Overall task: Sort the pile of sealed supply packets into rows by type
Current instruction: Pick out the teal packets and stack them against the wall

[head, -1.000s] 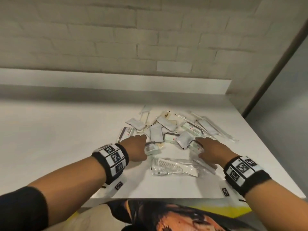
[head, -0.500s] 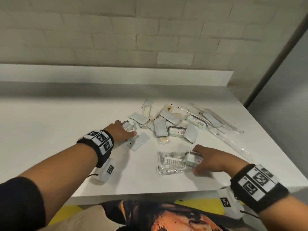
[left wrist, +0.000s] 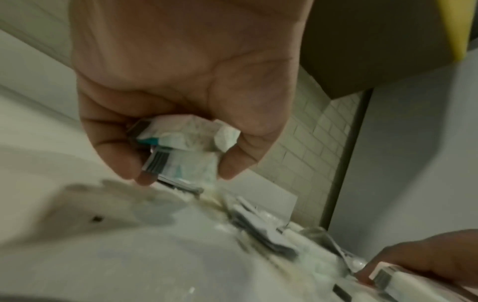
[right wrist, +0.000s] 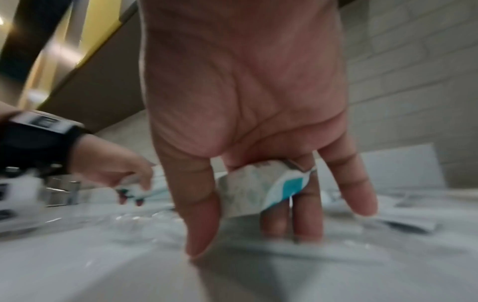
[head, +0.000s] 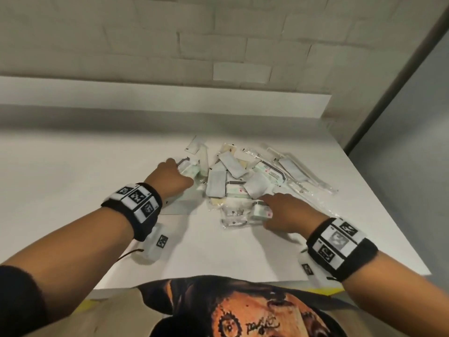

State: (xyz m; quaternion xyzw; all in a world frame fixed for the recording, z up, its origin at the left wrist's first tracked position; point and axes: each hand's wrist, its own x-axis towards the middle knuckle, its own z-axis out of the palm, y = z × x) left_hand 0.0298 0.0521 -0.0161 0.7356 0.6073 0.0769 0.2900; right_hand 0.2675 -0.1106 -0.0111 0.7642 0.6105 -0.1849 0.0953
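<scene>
We've got the left hand (left wrist: 181,98) pinching two packets (left wrist: 181,149), the right hand (right wrist: 245,122) clutching one packet (right wrist: 261,190) beside the pile (head: 233,181) on the bench (head: 73,171), and slick wrappers could slip or types get mixed.

Soft, dim indoor light falls from above; the white table (head: 73,181) reads evenly grey with no glare. Faint shadows pool under both forearms toward its near edge. The head view bends the wall (head: 145,45) lines at its margins. Both wrist views are smeared by motion blur, sharpest on the palms, muddy across the tabletop below.
</scene>
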